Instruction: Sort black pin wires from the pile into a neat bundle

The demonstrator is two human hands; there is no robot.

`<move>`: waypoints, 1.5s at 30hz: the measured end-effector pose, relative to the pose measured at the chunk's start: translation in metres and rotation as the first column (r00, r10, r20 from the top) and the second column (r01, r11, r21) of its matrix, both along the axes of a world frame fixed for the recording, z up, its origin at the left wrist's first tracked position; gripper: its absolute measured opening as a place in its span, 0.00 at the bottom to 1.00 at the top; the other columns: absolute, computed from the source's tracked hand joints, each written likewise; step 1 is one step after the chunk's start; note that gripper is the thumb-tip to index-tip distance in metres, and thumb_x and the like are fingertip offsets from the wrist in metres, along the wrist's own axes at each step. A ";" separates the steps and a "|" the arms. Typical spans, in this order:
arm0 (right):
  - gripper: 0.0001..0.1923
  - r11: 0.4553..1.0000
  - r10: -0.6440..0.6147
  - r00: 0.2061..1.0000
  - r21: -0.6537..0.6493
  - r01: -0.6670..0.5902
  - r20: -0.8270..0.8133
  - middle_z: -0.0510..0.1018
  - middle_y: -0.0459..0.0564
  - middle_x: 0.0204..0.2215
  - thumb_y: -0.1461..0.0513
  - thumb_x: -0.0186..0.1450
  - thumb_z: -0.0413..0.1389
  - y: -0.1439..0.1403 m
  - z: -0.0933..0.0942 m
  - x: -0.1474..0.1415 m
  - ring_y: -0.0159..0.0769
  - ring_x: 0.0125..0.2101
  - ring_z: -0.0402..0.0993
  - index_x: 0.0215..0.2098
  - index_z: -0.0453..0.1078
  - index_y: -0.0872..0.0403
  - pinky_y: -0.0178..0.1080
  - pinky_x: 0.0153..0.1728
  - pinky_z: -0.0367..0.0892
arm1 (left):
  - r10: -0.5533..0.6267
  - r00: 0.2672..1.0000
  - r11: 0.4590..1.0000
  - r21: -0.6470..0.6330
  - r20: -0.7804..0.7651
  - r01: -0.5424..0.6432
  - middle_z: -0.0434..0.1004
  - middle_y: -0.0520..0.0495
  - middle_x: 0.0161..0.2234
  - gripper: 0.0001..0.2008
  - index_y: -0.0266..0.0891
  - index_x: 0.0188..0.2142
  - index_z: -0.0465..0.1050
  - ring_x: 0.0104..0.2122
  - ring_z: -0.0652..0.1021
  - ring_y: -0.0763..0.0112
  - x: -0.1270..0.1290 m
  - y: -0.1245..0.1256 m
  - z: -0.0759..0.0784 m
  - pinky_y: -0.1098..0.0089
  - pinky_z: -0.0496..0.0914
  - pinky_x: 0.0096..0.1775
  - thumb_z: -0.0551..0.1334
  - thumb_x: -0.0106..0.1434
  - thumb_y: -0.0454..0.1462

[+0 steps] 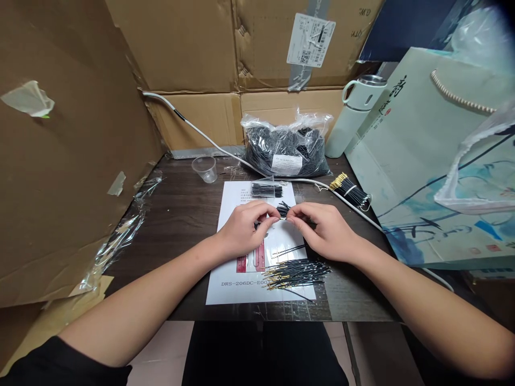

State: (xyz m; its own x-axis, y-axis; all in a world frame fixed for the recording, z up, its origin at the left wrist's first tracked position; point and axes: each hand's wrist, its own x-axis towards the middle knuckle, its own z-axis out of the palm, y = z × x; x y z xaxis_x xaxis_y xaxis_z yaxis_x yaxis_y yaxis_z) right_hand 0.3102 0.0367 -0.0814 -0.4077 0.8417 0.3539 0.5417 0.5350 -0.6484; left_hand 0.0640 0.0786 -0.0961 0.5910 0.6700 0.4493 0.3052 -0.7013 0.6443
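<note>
My left hand (254, 225) and my right hand (322, 229) meet over a printed white sheet (225, 236), thumbs and fingertips pinched close together. A thin, small piece spans the gap between the fingertips, too fine to name. Just behind the fingertips lies a small pile of short black pieces (284, 208). Nearer to me, a loose heap of black wires with gold-coloured ends (298, 273) covers the lower right of the sheet. A couple of single black wires (288, 250) lie between that heap and my hands. Behind my left hand, a clear box of short black pieces (266, 189) rests on the sheet's top edge.
A clear bag of black parts (286, 150) stands at the back, beside a pale green bottle (354, 118). A clear cup (205, 169) sits left of it. A white cable (225, 153) crosses behind. At right are a tied wire bundle (350, 190) and a paper bag (426, 161).
</note>
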 end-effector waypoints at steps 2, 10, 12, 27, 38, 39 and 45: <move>0.06 0.999 -0.007 1.000 -0.052 0.005 -0.030 0.84 0.48 0.36 0.62 0.77 0.58 0.000 -0.001 0.000 0.38 0.35 0.78 0.43 0.77 0.52 0.42 0.39 0.71 | 0.005 1.000 1.000 -0.006 0.004 -0.005 0.86 0.46 0.40 0.05 0.39 0.43 0.81 0.40 0.83 0.65 0.000 -0.001 0.000 0.62 0.76 0.46 0.64 0.76 0.33; 0.03 1.000 -0.013 0.996 -0.023 0.011 -0.090 0.81 0.47 0.33 0.63 0.74 0.60 0.002 -0.006 0.000 0.37 0.32 0.75 0.42 0.77 0.51 0.41 0.35 0.69 | 0.024 1.000 0.998 -0.058 0.013 -0.024 0.87 0.45 0.40 0.05 0.40 0.43 0.81 0.40 0.83 0.64 0.001 -0.003 0.003 0.61 0.77 0.46 0.64 0.76 0.34; 0.03 1.000 -0.010 0.996 -0.005 0.009 -0.094 0.81 0.48 0.34 0.63 0.75 0.60 0.002 -0.007 -0.001 0.37 0.33 0.76 0.42 0.77 0.51 0.41 0.35 0.70 | 0.025 1.000 0.998 -0.063 0.015 -0.024 0.87 0.45 0.40 0.05 0.40 0.43 0.81 0.40 0.84 0.64 0.001 -0.003 0.003 0.62 0.77 0.46 0.64 0.75 0.34; 0.04 0.996 0.045 0.996 0.078 -0.038 -0.081 0.81 0.48 0.36 0.65 0.75 0.59 0.002 -0.009 -0.003 0.37 0.34 0.76 0.43 0.75 0.51 0.41 0.37 0.71 | 0.035 0.999 0.990 -0.136 0.018 -0.032 0.87 0.46 0.40 0.05 0.39 0.42 0.83 0.39 0.84 0.64 0.003 -0.004 0.003 0.62 0.76 0.45 0.66 0.75 0.34; 0.04 0.996 0.039 0.996 0.085 -0.032 -0.084 0.81 0.49 0.36 0.64 0.76 0.58 0.003 -0.008 -0.002 0.38 0.35 0.76 0.42 0.75 0.51 0.42 0.37 0.71 | 0.060 0.998 0.988 -0.141 0.006 -0.059 0.85 0.47 0.37 0.04 0.39 0.43 0.83 0.33 0.79 0.68 0.001 -0.005 0.005 0.64 0.75 0.40 0.69 0.70 0.37; 0.04 0.996 0.038 0.996 0.085 -0.031 -0.084 0.81 0.49 0.36 0.64 0.76 0.58 0.003 -0.007 -0.002 0.39 0.34 0.76 0.42 0.75 0.51 0.42 0.37 0.71 | 0.059 0.998 0.988 -0.144 0.006 -0.058 0.85 0.47 0.36 0.04 0.39 0.43 0.83 0.33 0.79 0.68 0.001 -0.005 0.004 0.65 0.74 0.40 0.69 0.71 0.36; 0.04 0.995 0.035 0.995 0.092 -0.027 -0.088 0.81 0.48 0.35 0.64 0.76 0.58 0.003 -0.008 -0.002 0.38 0.35 0.75 0.42 0.74 0.51 0.42 0.37 0.70 | 0.052 0.999 0.987 -0.154 0.017 -0.049 0.84 0.47 0.36 0.04 0.39 0.42 0.83 0.33 0.79 0.69 0.001 -0.004 0.003 0.65 0.74 0.40 0.68 0.71 0.36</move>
State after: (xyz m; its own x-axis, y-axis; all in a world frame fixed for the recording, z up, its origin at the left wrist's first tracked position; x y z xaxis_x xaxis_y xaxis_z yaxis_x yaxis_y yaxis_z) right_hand 0.3077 0.0392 -0.0889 -0.3967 0.7917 0.4646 0.4658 0.6097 -0.6413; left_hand 0.0655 0.0748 -0.0934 0.5464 0.7608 0.3502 0.3232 -0.5773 0.7499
